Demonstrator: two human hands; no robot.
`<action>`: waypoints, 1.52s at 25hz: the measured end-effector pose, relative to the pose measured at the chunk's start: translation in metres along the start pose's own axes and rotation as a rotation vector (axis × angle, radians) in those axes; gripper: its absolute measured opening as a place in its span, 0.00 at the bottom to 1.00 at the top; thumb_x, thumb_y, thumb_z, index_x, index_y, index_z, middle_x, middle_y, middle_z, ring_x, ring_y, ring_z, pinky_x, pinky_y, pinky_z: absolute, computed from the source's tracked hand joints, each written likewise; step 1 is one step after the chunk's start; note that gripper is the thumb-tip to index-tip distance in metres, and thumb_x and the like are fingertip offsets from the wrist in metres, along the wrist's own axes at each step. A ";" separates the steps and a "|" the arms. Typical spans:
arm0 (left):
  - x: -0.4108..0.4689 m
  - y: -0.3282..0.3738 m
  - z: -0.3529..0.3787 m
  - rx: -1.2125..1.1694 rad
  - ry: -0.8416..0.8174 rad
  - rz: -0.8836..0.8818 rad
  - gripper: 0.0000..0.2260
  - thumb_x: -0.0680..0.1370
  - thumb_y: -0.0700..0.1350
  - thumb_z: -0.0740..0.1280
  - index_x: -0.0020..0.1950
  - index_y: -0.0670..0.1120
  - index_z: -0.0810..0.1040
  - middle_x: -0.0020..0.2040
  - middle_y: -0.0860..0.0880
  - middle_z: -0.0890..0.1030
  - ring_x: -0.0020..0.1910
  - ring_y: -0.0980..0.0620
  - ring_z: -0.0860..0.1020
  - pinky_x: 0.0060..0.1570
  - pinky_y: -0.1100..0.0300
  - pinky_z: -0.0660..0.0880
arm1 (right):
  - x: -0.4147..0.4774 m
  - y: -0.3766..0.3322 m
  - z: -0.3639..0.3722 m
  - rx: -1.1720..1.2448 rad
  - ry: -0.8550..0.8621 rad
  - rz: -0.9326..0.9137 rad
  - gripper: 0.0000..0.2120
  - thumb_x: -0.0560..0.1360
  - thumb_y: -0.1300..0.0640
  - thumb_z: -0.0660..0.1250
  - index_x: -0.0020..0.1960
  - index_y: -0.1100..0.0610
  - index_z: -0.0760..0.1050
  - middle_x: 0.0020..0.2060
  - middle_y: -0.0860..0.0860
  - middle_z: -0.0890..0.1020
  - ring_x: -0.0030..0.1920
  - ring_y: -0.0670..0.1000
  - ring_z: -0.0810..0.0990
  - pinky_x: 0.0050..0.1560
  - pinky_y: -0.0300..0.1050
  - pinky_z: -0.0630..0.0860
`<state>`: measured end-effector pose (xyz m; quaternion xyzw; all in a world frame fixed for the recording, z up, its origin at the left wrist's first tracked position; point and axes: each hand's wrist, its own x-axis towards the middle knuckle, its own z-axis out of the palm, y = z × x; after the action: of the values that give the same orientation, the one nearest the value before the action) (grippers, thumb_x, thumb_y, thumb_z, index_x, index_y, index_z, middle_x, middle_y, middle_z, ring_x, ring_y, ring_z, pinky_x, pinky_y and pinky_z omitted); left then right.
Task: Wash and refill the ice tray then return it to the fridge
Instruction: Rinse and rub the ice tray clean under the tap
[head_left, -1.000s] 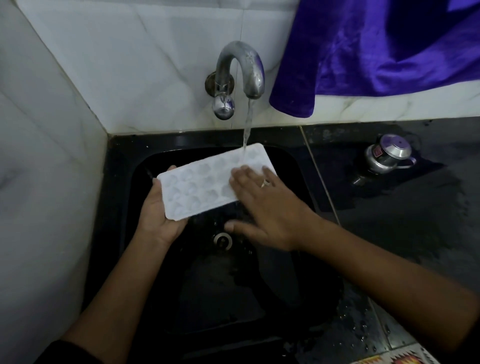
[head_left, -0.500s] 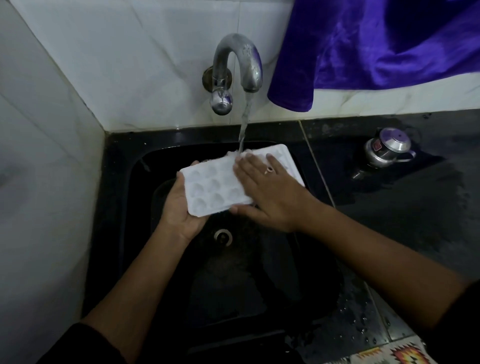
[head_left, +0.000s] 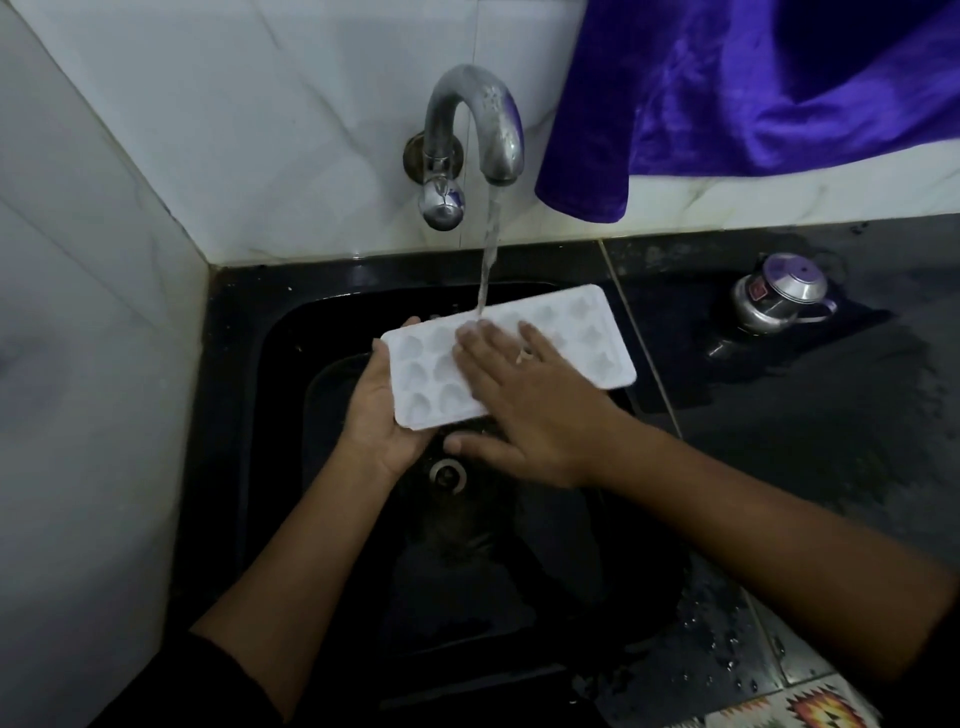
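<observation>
I hold the ice tray (head_left: 582, 332) straight below the tap (head_left: 478, 119), over the black sink (head_left: 270, 415), its hollows facing up and its right end tipped a little away from me. The water (head_left: 488, 249) runs from the tap and lands on the tray's far edge, just by my fingertips.

My left hand (head_left: 379, 421) grips the tray's short end on the left of the tap, thumb along the edge and fingers curled round from beneath. My right hand (head_left: 530, 410) lies flat on the tray below the tap, fingers straight and slightly spread across the hollows, thumb sticking out off the near edge. It has a ring (head_left: 524, 355) on one finger.

The drain (head_left: 448, 474) sits below the tap, nearer me than the tray. Right of the tap a purple cloth (head_left: 753, 93) hangs over the tiles, and lower to the right a small metal pot (head_left: 779, 299) with a lid stands on the wet dark counter (head_left: 831, 441).
</observation>
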<state>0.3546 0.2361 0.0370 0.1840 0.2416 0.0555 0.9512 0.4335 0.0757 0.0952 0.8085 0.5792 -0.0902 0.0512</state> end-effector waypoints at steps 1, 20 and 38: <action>0.003 0.002 -0.002 -0.005 0.010 0.029 0.31 0.86 0.60 0.52 0.47 0.46 0.91 0.56 0.41 0.87 0.52 0.43 0.87 0.51 0.43 0.83 | -0.008 -0.006 0.004 -0.018 -0.026 -0.057 0.45 0.82 0.27 0.44 0.84 0.61 0.47 0.84 0.58 0.47 0.84 0.56 0.43 0.82 0.60 0.43; 0.038 -0.022 0.017 -0.006 0.017 -0.070 0.31 0.85 0.66 0.52 0.75 0.45 0.75 0.65 0.38 0.83 0.60 0.40 0.84 0.60 0.43 0.81 | -0.002 0.011 0.001 -0.006 0.000 -0.101 0.34 0.85 0.37 0.44 0.84 0.57 0.55 0.84 0.57 0.54 0.84 0.56 0.48 0.82 0.61 0.46; 0.027 -0.014 0.005 0.068 0.144 0.013 0.21 0.86 0.62 0.55 0.58 0.49 0.80 0.56 0.42 0.86 0.51 0.44 0.86 0.57 0.45 0.80 | 0.007 0.009 0.023 0.155 0.092 0.079 0.37 0.85 0.36 0.38 0.84 0.59 0.54 0.84 0.56 0.55 0.84 0.53 0.50 0.82 0.57 0.49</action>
<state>0.3812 0.2267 0.0243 0.2131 0.3097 0.0666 0.9243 0.4422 0.0746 0.0707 0.8355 0.5400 -0.0955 -0.0349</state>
